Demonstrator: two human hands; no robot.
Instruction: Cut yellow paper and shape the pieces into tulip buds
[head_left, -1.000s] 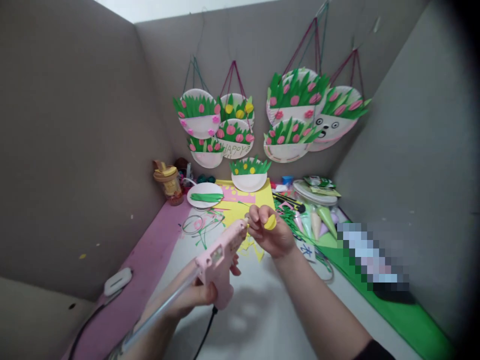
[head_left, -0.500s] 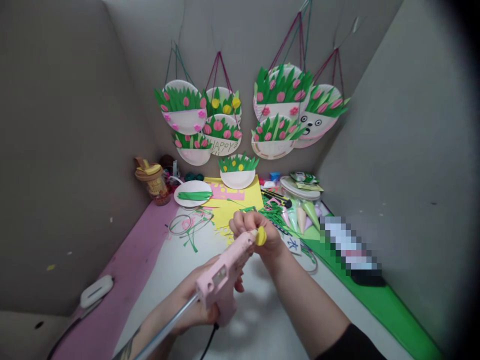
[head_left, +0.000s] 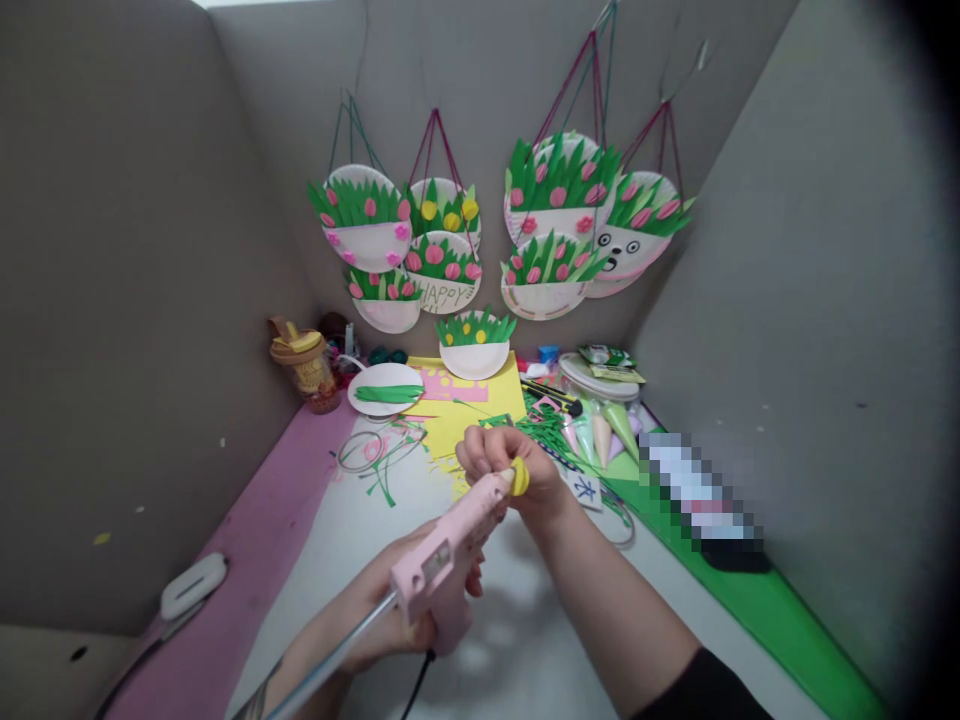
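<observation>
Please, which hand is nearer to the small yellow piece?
The right hand: it holds the yellow piece. The left hand is farther, lower and to the left, gripping the pink glue gun, whose tip is at the piece.

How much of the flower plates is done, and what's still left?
Most look done: the hanging plates have grass, flowers and strings. In hand: the left hand holds the glue gun, its tip at the yellow piece in the right hand. Probably left: the flat plate has just green paper on it, and the low plate shows no string.
</observation>
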